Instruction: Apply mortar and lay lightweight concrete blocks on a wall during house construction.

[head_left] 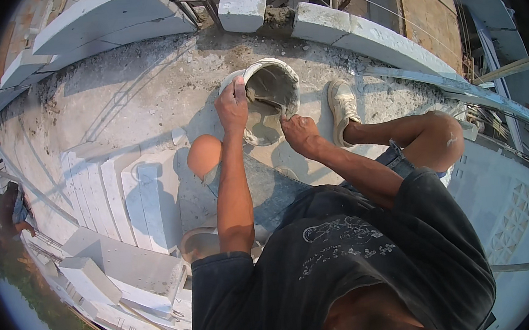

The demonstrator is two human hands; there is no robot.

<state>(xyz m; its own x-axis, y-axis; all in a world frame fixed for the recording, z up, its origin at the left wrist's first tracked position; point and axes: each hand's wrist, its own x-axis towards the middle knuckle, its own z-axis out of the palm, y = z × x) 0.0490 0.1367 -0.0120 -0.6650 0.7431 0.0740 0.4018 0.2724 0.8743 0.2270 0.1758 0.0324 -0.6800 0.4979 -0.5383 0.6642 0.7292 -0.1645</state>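
Observation:
A white bucket (292, 73), smeared with grey mortar (265, 127) inside, stands tilted in front of me between my knees. My left hand (232, 107) is closed on its left rim, thumb on top. My right hand (301, 134) is closed at the bucket's right edge. A narrow grey, mortar-coated piece shows by its fingertips and runs into the bucket, but its kind is not clear. Shadow covers part of the bucket's inside.
Several white blocks (95, 191) stand on edge at the left, with more stacked below them. A low block wall (380, 42) curves along the far side, with a single block (242, 13) beside a mortar patch. My shoe (343, 109) rests right of the bucket.

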